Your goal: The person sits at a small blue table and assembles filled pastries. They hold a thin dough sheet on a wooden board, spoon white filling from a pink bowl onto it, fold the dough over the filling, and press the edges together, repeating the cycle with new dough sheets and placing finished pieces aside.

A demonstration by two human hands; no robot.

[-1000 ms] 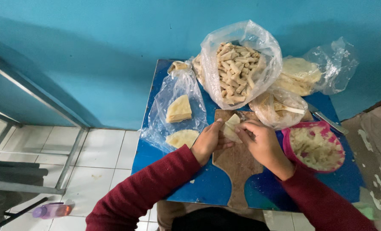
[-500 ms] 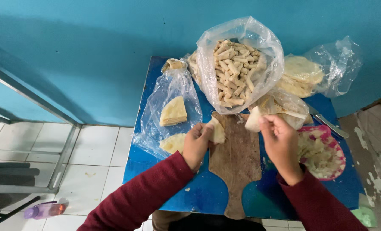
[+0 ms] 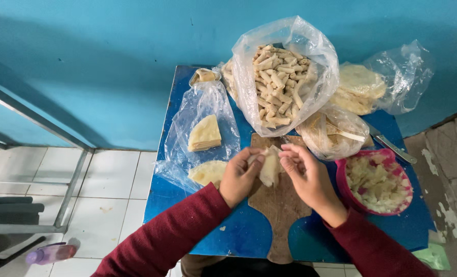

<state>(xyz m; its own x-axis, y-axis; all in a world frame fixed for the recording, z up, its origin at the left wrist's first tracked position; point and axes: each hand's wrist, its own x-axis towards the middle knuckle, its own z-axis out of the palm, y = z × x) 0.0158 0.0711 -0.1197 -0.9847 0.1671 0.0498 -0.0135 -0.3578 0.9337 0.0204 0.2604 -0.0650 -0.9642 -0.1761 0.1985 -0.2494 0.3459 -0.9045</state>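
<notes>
Pinching a pale wrapper sheet (image 3: pixel 269 166) above the wooden board (image 3: pixel 279 205), left hand (image 3: pixel 240 177) and right hand (image 3: pixel 306 177) close on its edges; likely thin, limp, tearable.

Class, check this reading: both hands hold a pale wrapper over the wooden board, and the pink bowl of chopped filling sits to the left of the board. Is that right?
Not quite. The pink bowl of chopped filling sits to the right of the wooden board, by the right hand, as the head view shows. The rest holds: the left hand and the right hand hold the pale wrapper over the board.
</notes>
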